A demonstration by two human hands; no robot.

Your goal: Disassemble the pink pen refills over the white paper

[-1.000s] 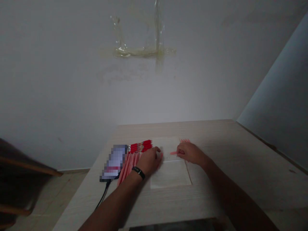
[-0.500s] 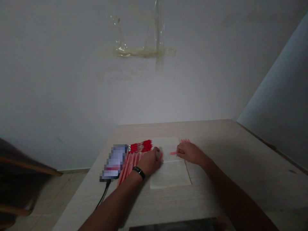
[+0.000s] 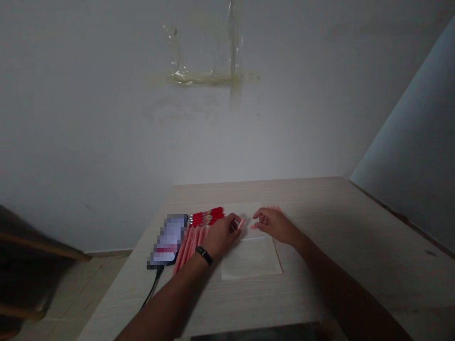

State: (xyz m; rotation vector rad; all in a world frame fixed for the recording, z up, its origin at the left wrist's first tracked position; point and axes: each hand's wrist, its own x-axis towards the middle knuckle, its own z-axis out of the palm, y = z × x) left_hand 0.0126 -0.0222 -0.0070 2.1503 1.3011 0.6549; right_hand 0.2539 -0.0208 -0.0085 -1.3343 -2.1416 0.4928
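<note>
My left hand (image 3: 223, 233), with a black band on its wrist, pinches a small pink tube-like piece (image 3: 241, 223) between thumb and fingers. Across from it, my right hand (image 3: 272, 222) has its fingers apart and curved. Below those fingertips the end of another pink piece (image 3: 253, 226) shows on a pale sheet (image 3: 250, 260); the hand covers the rest. Beyond the right hand, several pink tips (image 3: 275, 207) stick out. Long pink tubes (image 3: 188, 246) lie side by side left of my left hand, with several red pen-like parts (image 3: 208, 216) in a row behind them.
A phone (image 3: 168, 241) with a blurred screen lies at the table's left, a black cable (image 3: 152, 286) running from it. The wooden table (image 3: 302, 189) meets a wall (image 3: 284, 118) patched with clear tape (image 3: 206, 78). Dark wooden furniture (image 3: 35, 255) stands at far left.
My right hand has loosened its pinch and shifted slightly left, its fingers now apart. The pink piece in my left hand has tilted up and shows more clearly.
</note>
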